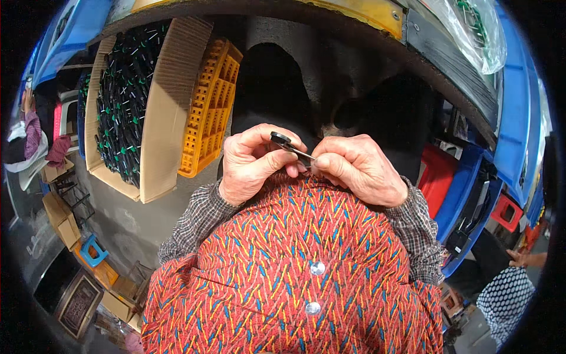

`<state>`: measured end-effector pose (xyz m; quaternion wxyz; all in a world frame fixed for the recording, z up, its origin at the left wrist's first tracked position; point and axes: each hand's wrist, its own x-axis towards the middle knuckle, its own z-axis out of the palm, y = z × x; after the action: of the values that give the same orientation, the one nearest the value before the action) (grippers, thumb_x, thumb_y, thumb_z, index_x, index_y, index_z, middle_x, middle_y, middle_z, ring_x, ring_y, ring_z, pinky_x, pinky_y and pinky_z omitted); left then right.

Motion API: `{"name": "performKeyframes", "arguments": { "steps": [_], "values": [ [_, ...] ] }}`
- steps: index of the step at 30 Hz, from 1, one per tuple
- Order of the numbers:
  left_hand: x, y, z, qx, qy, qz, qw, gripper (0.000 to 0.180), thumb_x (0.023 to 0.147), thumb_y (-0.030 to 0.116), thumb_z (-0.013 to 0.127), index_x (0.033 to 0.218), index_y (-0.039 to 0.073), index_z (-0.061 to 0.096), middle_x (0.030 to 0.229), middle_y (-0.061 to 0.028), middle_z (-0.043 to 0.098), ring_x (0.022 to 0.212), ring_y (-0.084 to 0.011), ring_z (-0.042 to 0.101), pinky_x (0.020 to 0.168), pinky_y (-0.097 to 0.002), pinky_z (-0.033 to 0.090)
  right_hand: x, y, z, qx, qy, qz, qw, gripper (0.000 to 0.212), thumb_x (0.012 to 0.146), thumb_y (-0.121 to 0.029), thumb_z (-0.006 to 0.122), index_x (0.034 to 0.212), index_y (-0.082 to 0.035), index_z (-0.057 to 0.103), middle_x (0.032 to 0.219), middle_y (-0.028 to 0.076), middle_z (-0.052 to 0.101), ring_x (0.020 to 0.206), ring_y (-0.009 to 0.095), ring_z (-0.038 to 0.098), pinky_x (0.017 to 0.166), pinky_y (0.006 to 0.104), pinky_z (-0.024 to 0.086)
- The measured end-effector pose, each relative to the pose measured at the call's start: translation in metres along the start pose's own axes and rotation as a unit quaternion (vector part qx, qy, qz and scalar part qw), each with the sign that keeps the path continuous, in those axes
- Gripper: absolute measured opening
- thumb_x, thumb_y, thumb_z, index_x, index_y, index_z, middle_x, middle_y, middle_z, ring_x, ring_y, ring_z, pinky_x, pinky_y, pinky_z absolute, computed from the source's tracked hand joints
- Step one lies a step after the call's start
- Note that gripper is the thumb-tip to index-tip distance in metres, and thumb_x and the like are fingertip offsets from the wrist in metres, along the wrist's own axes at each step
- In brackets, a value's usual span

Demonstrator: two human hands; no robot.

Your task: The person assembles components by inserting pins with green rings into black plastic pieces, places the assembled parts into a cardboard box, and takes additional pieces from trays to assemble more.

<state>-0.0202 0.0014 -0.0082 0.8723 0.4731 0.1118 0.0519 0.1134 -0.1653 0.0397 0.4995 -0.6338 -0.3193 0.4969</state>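
Left grip (256, 162) is clasping a black-ended rod (283, 140), slanting right and near; right grip (362, 168) is pinching its tip.

A yellow strip (368, 15) lines the worktop (442, 56) along its near edge; a clear bag (489, 50) of green pieces (471, 22) lies at its right end. Below the left end, a cardboard box (171, 112) and yellow crate (209, 112) stand above grey floor (144, 221), undersides hidden.
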Motion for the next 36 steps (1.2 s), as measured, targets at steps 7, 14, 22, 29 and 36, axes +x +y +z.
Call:
{"name": "performKeyframes", "arguments": {
  "steps": [7,14,22,29,36],
  "values": [
    [0.000,-0.003,-0.002,-0.014,0.001,0.010,1.000,0.014,0.087,-0.008,0.061,0.101,-0.005,0.061,0.097,-0.0156,0.066,0.076,-0.0168,0.067,0.069,-0.0288,0.057,0.003,0.005,0.002,-0.099,0.025,-0.083,0.991,0.020,0.089,-0.020,0.065,0.087,0.000,0.065,0.063,0.006,0.058,0.058,0.008,0.054,0.053,0.0277,0.043],
    [-0.002,-0.006,-0.004,0.037,-0.005,0.037,0.999,0.014,0.087,-0.007,0.061,0.101,-0.005,0.061,0.098,-0.0155,0.065,0.077,-0.0168,0.067,0.069,-0.0274,0.057,0.001,0.007,0.000,-0.011,-0.007,0.008,1.000,0.026,0.094,-0.024,0.059,0.085,0.000,0.066,0.061,0.007,0.053,0.057,0.008,0.049,0.053,0.0291,0.042],
    [-0.004,-0.007,-0.005,0.044,0.011,0.036,0.998,0.014,0.087,-0.005,0.061,0.101,-0.005,0.060,0.097,-0.0178,0.064,0.073,-0.0168,0.065,0.066,-0.0275,0.056,0.003,0.010,0.007,-0.078,0.038,-0.054,0.995,0.020,0.091,-0.019,0.061,0.087,0.000,0.065,0.065,0.012,0.059,0.056,0.016,0.056,0.054,0.0313,0.044],
    [-0.002,-0.009,-0.006,-0.064,0.016,0.007,0.998,0.013,0.088,-0.005,0.060,0.101,-0.006,0.059,0.093,-0.0178,0.066,0.072,-0.0203,0.067,0.068,-0.0316,0.057,0.003,0.009,0.005,-0.119,0.052,-0.055,0.990,0.019,0.087,-0.018,0.064,0.083,0.000,0.063,0.064,0.013,0.056,0.055,0.023,0.057,0.052,0.0339,0.043],
    [0.000,-0.014,-0.009,-0.146,0.014,-0.010,0.989,0.016,0.088,0.000,0.063,0.103,-0.005,0.059,0.094,-0.0191,0.066,0.071,-0.0218,0.067,0.067,-0.0337,0.058,0.005,0.008,0.011,-0.172,0.084,-0.105,0.976,0.026,0.086,-0.025,0.065,0.076,-0.002,0.059,0.063,0.015,0.054,0.058,0.032,0.058,0.050,0.0390,0.042]
  ]
}}
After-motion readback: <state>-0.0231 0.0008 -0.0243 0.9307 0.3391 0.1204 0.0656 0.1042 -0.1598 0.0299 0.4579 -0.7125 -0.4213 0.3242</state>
